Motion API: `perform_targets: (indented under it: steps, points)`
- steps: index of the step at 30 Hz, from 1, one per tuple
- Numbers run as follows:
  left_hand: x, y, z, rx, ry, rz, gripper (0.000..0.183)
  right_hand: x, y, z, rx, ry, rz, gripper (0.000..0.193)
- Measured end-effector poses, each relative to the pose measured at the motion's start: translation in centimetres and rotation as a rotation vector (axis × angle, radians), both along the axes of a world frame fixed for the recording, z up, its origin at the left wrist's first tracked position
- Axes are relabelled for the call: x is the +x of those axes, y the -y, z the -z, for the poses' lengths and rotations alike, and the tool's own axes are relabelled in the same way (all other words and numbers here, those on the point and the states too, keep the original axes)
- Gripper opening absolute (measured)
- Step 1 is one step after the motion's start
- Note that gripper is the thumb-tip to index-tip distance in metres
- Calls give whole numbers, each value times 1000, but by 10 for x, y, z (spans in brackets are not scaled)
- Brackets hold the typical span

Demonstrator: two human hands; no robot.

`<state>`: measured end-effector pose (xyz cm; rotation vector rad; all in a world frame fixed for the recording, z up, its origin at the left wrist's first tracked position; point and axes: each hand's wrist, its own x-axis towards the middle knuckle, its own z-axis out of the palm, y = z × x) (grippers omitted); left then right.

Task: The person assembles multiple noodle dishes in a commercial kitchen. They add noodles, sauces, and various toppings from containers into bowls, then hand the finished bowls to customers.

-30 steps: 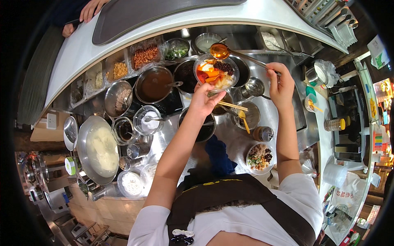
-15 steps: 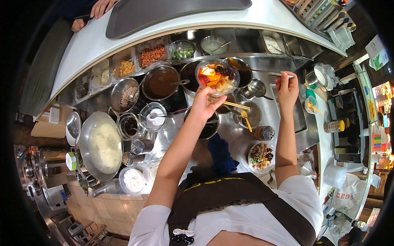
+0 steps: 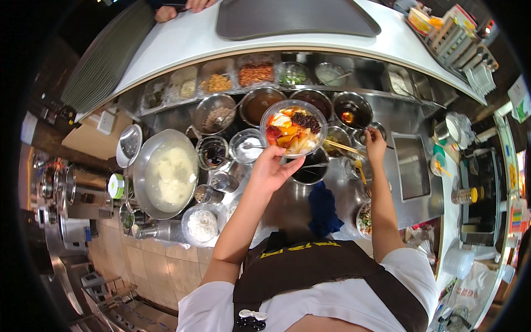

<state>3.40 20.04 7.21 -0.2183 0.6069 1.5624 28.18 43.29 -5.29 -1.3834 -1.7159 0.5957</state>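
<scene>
One bowl [image 3: 292,102] (clear, filled) rests in the left hand [image 3: 274,170].

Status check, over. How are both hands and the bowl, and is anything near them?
Left hand holding bowl, toppings inside. Right hand near pot, grip unclear. Chopsticks between bowl and right hand in view.

We see red, orange, white and nearly black chunks of food [image 3: 301,135] in a round clear plastic bowl [image 3: 324,123]. We see a crumpled dark blue cloth [image 3: 323,210] and a small yellow spoon [image 3: 361,171]. The big round silver metal bowl [image 3: 142,166] has pale cream lumps [image 3: 174,174]. Our long flat tray [image 3: 298,19] is dark grey. Our brown apron [image 3: 310,268] has yellow marks, and our shirt [image 3: 343,301] is white.
</scene>
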Motion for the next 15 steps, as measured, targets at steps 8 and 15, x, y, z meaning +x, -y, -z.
perform_targets:
  steps: [8, 15]
  points:
    - [-92, 96, 0, 61, -177, -249, 46, -152, 41, -100, 609, 282, -219, 33]
    - [-172, 143, 2, -2, -149, -486, 47, -322, -34, -81, -123, 1124, -479, 51]
